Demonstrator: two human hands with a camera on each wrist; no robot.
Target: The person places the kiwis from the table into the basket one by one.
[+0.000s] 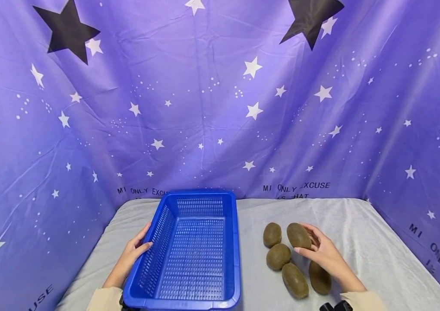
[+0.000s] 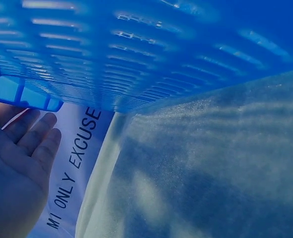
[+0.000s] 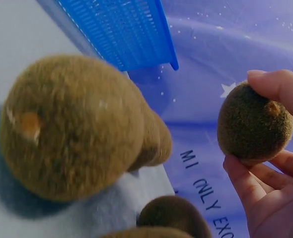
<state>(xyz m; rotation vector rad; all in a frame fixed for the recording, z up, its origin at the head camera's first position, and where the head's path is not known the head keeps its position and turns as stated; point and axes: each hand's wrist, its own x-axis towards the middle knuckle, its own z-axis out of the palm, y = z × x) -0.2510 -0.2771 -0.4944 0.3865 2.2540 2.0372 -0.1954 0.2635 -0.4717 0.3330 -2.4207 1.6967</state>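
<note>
A brown kiwifruit (image 1: 299,236) is in my right hand (image 1: 322,250), pinched between thumb and fingers. In the right wrist view this kiwifruit (image 3: 253,124) is held up off the cloth, its small stem end showing. Several other kiwifruits (image 1: 278,257) lie close together just left of and below that hand. A blue plastic basket (image 1: 237,259) stands to their left, with nothing inside. My left hand (image 1: 131,255) grips its left rim, thumb at the top edge. From the left wrist view, the fingers (image 2: 39,139) are under the rim, outside the slotted wall; the thumb is hidden there.
A pale grey cloth (image 1: 258,211) covers the table. Purple curtains (image 1: 204,108) with stars and printed words hang behind and along both sides. One large kiwifruit (image 3: 72,129) fills much of the right wrist view.
</note>
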